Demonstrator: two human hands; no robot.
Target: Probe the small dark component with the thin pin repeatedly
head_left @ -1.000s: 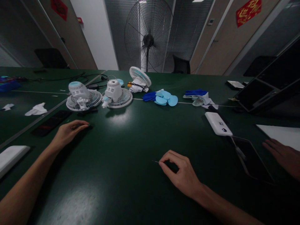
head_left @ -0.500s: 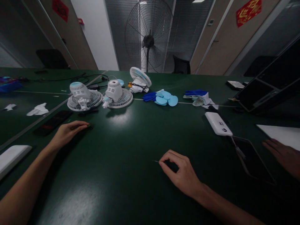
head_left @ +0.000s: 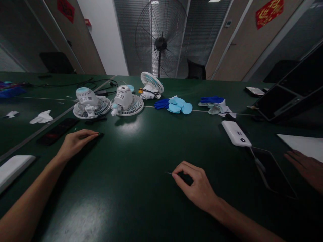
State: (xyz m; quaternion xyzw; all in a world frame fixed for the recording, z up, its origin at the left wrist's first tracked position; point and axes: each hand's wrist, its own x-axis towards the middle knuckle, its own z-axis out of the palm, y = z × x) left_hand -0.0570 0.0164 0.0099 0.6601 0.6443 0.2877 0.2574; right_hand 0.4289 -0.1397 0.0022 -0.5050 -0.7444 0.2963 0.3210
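My left hand [head_left: 77, 143] is low over the dark green table, thumb and forefinger pinched on a small dark object [head_left: 101, 134] too tiny to name. Beyond it lie two small white fans, a left one [head_left: 87, 97] and another [head_left: 123, 96], grilles down on the table. My right hand [head_left: 193, 178] rests nearer the front, its thumb and forefinger closed on a thin, needle-like piece [head_left: 168, 173] that points left. What part of that piece lies inside the fingers is hidden. A wide stretch of tabletop separates the two hands.
A third fan [head_left: 150, 85], blue fan blades [head_left: 180, 105] and gloves [head_left: 214, 105] lie farther back. To the right are a white power bank [head_left: 236, 133], a dark tablet [head_left: 274, 171] and another person's hand [head_left: 306, 168]. A dark phone [head_left: 58, 131] lies left.
My left hand has shifted very slightly to the right, with its pinch kept. The right hand holds still with the thin piece. The view has moved a little.
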